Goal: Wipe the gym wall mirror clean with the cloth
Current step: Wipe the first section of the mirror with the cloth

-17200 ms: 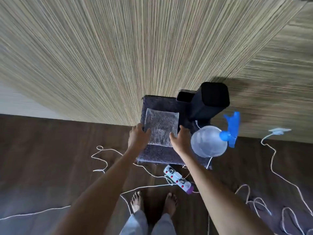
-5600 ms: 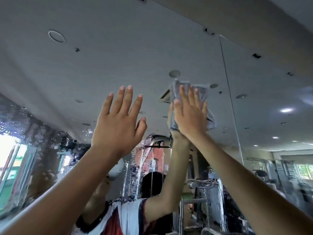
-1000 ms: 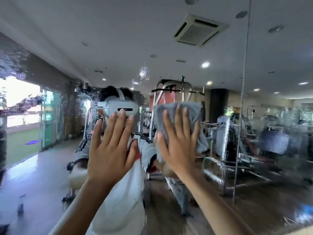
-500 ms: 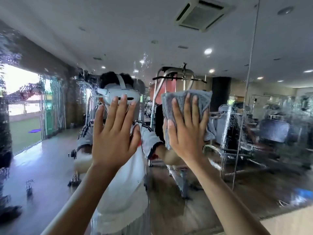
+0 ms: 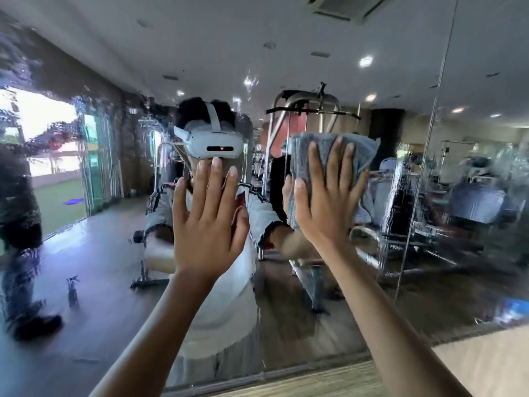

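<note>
Cloth (image 5: 366,150), grey and folded into a thick pad, lies flat against the wall mirror (image 5: 114,282) at about head height, right of the middle of the view. The right grip (image 5: 326,207) presses it to the glass with the palm. Its fingers are straight and fanned over the fabric, thumb out to the left, and the cloth's top edge and right side show past the fingertips. Just beside it on the left, the left grip (image 5: 209,224) is spread too, palm towards the glass, fingers pointing up, holding nothing. Whether it touches the mirror I cannot tell. Wet streaks (image 5: 94,133) blur the glass on the left and also right of the cloth. A vertical seam (image 5: 423,167) splits the mirror further right. Reflected are the person in a white headset (image 5: 213,143), a weight machine (image 5: 303,110) and ceiling lights. Below the mirror's lower edge runs a strip of pale striped wall (image 5: 472,359).
</note>
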Motion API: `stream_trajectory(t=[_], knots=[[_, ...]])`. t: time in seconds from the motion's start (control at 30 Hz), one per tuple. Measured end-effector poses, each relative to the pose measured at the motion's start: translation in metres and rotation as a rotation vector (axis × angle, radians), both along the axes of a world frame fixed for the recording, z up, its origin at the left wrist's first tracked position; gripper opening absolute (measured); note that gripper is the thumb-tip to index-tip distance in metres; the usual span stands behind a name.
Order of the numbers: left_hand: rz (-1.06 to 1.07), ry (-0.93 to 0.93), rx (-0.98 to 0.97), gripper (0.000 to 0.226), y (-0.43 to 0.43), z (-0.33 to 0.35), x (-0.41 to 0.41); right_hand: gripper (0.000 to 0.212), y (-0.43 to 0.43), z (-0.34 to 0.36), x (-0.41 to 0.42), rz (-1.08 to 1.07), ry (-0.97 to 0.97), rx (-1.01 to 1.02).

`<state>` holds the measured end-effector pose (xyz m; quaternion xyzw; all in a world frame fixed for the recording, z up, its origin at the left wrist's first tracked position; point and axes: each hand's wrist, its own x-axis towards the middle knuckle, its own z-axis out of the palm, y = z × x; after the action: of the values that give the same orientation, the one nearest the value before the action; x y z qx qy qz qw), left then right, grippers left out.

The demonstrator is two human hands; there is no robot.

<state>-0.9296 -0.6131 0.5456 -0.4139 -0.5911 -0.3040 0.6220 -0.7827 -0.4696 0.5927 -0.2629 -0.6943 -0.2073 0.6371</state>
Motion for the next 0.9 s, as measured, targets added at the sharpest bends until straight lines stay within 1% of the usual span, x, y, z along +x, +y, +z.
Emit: stream_trajectory(t=[0.07,0.13,0.2,0.23,0.3,0.4,0.5,0.57,0.7,0.77,0.83,0.9], knots=[[-0.005,0.001,-0.001,0.062,-0.002,-0.012,0.0,0.058,-0.01,-0.027,-0.006,0.016,-0.095,0.086],[-0.014,0.009,-0.009,0.062,-0.004,-0.02,-0.001,0.056,-0.008,-0.069,0.002,0.023,-0.223,0.179],[-0.023,0.01,-0.013,0.062,-0.005,-0.021,-0.002,0.055,0.006,-0.103,0.017,0.011,-0.26,0.21],[-0.024,0.007,-0.013,0.061,-0.005,-0.021,-0.002,0.056,0.015,-0.11,0.026,-0.001,-0.24,0.187],[-0.019,0.005,-0.015,0.061,-0.004,-0.02,-0.001,0.059,0.031,-0.103,0.038,-0.028,-0.148,0.092],[-0.01,-0.011,-0.014,0.06,-0.001,-0.022,0.001,0.063,0.033,-0.056,0.035,-0.068,0.012,-0.028],[-0.018,-0.026,-0.011,0.061,-0.001,-0.023,0.001,0.063,0.013,-0.026,0.012,-0.074,0.048,-0.024],[-0.015,-0.024,-0.013,0.063,-0.002,-0.024,0.0,0.06,0.001,-0.036,0.002,-0.042,-0.018,0.049],[-0.026,-0.03,-0.009,0.063,-0.004,-0.026,-0.002,0.055,0.006,-0.112,0.016,0.004,-0.254,0.216],[-0.024,-0.03,-0.013,0.063,-0.004,-0.027,-0.002,0.056,0.024,-0.14,0.033,-0.027,-0.291,0.233],[-0.025,-0.037,-0.02,0.062,-0.004,-0.028,-0.001,0.056,0.038,-0.14,0.045,-0.032,-0.202,0.168],[-0.029,-0.057,-0.008,0.061,-0.003,-0.03,0.001,0.054,0.04,-0.112,0.044,-0.041,-0.041,0.032]])
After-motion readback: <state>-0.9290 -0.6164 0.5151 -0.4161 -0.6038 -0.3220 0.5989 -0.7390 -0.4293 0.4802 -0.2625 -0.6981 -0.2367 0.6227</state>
